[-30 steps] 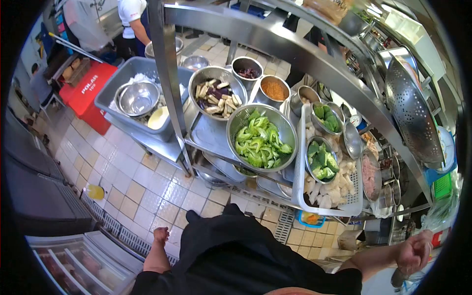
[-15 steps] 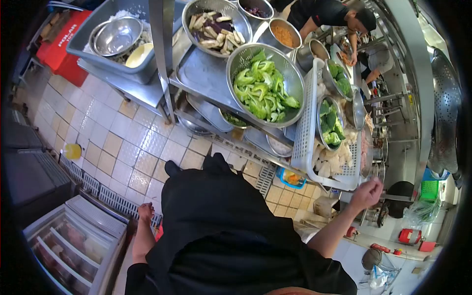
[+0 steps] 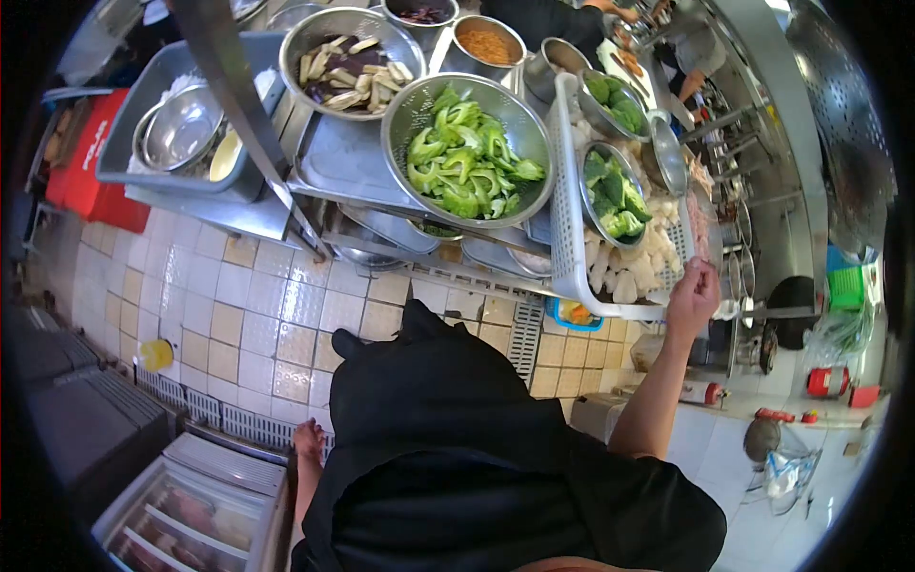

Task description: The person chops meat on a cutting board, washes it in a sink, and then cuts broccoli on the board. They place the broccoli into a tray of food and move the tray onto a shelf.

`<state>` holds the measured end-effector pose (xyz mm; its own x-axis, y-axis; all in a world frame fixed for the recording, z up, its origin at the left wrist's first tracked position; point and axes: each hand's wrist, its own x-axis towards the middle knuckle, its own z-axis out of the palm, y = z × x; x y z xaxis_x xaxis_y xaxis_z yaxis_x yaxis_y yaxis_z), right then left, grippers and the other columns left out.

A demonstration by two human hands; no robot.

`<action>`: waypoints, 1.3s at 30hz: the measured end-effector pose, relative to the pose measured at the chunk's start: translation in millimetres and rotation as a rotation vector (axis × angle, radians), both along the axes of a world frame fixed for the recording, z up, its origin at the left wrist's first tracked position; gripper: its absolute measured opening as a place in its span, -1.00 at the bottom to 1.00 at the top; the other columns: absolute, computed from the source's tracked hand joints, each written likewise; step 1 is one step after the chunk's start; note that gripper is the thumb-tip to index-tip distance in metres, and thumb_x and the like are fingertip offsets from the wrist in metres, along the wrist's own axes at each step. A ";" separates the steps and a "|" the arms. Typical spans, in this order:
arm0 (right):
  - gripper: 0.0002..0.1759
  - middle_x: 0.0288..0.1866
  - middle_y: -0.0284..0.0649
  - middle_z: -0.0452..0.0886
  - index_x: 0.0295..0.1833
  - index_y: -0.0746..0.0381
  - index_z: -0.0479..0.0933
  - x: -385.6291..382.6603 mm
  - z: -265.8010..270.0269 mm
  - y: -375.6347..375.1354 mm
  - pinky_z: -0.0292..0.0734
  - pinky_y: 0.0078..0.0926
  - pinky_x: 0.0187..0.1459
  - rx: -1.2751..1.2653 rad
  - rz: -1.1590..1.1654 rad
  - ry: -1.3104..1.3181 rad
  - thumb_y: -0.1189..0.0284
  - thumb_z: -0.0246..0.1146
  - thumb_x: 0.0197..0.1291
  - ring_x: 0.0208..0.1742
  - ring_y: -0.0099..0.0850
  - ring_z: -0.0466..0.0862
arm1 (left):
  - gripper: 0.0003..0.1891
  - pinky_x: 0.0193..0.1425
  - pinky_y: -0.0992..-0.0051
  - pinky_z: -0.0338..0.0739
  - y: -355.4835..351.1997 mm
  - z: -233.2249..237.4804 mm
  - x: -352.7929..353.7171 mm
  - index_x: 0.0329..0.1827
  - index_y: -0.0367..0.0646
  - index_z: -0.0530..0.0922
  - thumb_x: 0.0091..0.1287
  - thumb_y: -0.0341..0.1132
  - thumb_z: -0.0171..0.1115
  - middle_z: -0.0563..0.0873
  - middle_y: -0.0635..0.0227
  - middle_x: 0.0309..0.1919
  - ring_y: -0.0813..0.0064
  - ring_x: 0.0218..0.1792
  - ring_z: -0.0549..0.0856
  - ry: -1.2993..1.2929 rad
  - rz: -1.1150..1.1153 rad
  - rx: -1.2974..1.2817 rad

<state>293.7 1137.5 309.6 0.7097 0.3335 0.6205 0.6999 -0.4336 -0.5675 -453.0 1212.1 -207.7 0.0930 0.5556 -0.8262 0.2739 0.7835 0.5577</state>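
Note:
My right hand [image 3: 694, 294] is raised at the near right corner of a white plastic basket [image 3: 564, 200], its fingers curled together; whether anything is in them is hidden. In that basket lie pale cauliflower pieces [image 3: 667, 267] and a metal bowl of broccoli [image 3: 615, 195]. Just past my fingers is some pinkish shredded food [image 3: 699, 229]. My left hand [image 3: 308, 439] hangs low by my side, loosely bent with nothing visible in it, above a floor drain grate [image 3: 250, 423]. Left of the basket stands a perforated colander [image 3: 389, 143] of sliced green bitter melon [image 3: 467, 157].
A metal bowl of eggplant strips [image 3: 348, 76] and a pot of orange shreds [image 3: 488, 43] stand farther back. A grey tub [image 3: 119, 162] is at the left. Behind me is a glass-topped freezer [image 3: 191, 515]. Another person's arm [image 3: 691, 84] works across the counter.
My view has turned and come nearer the counter. My right hand has moved up to the basket's corner. My left hand still hangs down.

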 end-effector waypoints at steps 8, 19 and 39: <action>-0.82 -0.41 -0.52 0.51 -0.10 0.27 0.61 -8.1 -1.8 -11.7 0.20 -0.73 -0.47 0.020 -0.019 -0.012 0.40 0.27 0.60 -0.48 -0.81 0.35 | -0.71 -0.11 -0.13 0.61 35.1 9.9 -5.8 -0.16 -0.10 0.64 0.36 -0.05 0.34 0.81 -0.01 -0.27 -0.16 -0.12 0.79 0.489 -1.029 0.519; -0.77 -0.43 -0.58 0.43 -0.19 0.30 0.63 -55.0 10.5 -82.5 0.13 -0.67 -0.45 0.223 -0.266 -0.039 0.40 0.31 0.57 -0.44 -0.80 0.26 | -0.70 -0.22 -0.01 0.59 164.4 47.2 68.2 -0.23 -0.05 0.62 0.42 0.01 0.24 0.75 0.11 -0.41 -0.04 -0.28 0.76 0.597 -1.400 0.640; -0.70 -0.52 -0.14 0.54 -0.17 0.33 0.62 -278.0 -216.4 -281.9 0.45 -0.29 -0.35 -0.141 -0.827 0.572 0.28 0.31 0.50 -0.47 -0.41 0.53 | -0.79 -0.18 0.19 0.59 355.0 65.5 226.3 -0.18 -0.01 0.59 0.48 -0.09 0.30 0.72 0.33 -0.35 0.34 -0.28 0.72 0.087 -1.260 -0.025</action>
